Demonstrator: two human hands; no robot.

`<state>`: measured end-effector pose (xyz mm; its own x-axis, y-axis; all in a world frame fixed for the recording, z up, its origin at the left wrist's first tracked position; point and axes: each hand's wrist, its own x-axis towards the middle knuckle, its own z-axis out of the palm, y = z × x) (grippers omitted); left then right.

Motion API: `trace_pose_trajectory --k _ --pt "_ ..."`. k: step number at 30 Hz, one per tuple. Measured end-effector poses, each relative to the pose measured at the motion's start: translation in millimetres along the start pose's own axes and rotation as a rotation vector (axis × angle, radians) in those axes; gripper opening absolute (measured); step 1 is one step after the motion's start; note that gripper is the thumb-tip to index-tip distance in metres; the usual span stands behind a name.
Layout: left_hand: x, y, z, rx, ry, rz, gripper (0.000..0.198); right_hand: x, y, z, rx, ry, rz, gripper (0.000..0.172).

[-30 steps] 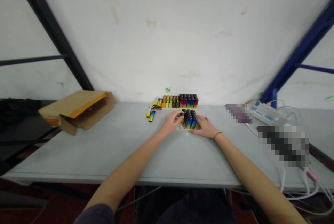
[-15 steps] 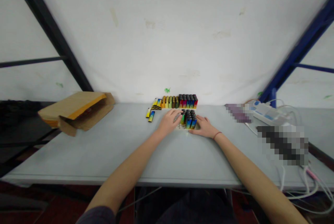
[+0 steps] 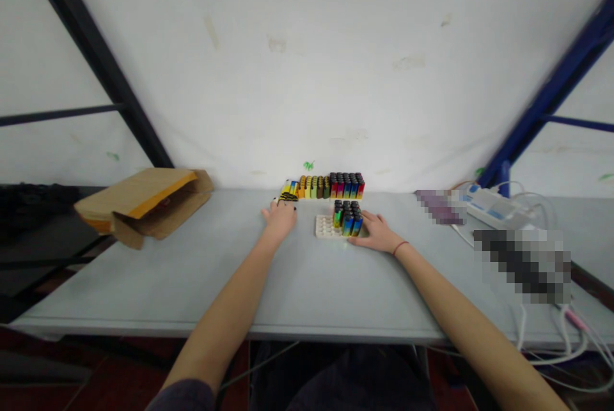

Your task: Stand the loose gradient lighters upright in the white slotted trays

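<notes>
A white tray [image 3: 324, 228] with rows of round holes stands on the table. Several multicoloured lighters [image 3: 352, 224] with black tops are upright in its right part; holes on its left side are bare. My right hand [image 3: 378, 233] grips the tray's right end, thumb at the front corner and fingers along the far side by the lighters. Left of the tray, my left hand [image 3: 280, 218] is palm down with fingers apart, just in front of a small pile of lying yellow and blue lighters [image 3: 290, 195]. What lies under it is hidden.
Against the wall stand a block of yellow and green lighters [image 3: 314, 187] and a block of red and blue ones [image 3: 346, 186]. An open cardboard box [image 3: 144, 203] lies at the left. A power strip [image 3: 494, 205], cables and blurred items occupy the right.
My left hand has moved left from the tray to the lying lighters, baring the tray's holes. Two loose lighters there are now covered by it. My right hand stays in place.
</notes>
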<state>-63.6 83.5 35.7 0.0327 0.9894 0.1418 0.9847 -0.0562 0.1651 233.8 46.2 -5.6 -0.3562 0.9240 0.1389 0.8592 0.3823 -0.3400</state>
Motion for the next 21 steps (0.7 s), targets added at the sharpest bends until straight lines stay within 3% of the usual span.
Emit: trace_pose_trajectory --k 6,8,12,16,21 --pt "5.4 7.5 21.6 -0.243 -0.012 0.223 0.019 0.0 -1.2 0.6 -0.006 0.014 0.008 0.088" --pt "9.0 9.6 24.5 -0.36 0.008 0.226 0.008 0.3 -1.0 0.5 -0.011 0.01 0.004 0.09" --pt "13.8 19.8 19.6 -0.792 0.017 0.009 0.019 0.5 -0.4 -0.4 -0.013 0.0 0.005 0.088" --pt "10.4 30.7 9.3 -1.437 -0.101 -0.286 0.022 0.1 -1.1 -1.7 0.0 -0.016 0.012 0.086" --pt "2.0 37.1 5.1 -1.737 -0.233 -0.283 0.038 -0.4 -2.1 -1.6 0.001 -0.003 0.008 0.084"
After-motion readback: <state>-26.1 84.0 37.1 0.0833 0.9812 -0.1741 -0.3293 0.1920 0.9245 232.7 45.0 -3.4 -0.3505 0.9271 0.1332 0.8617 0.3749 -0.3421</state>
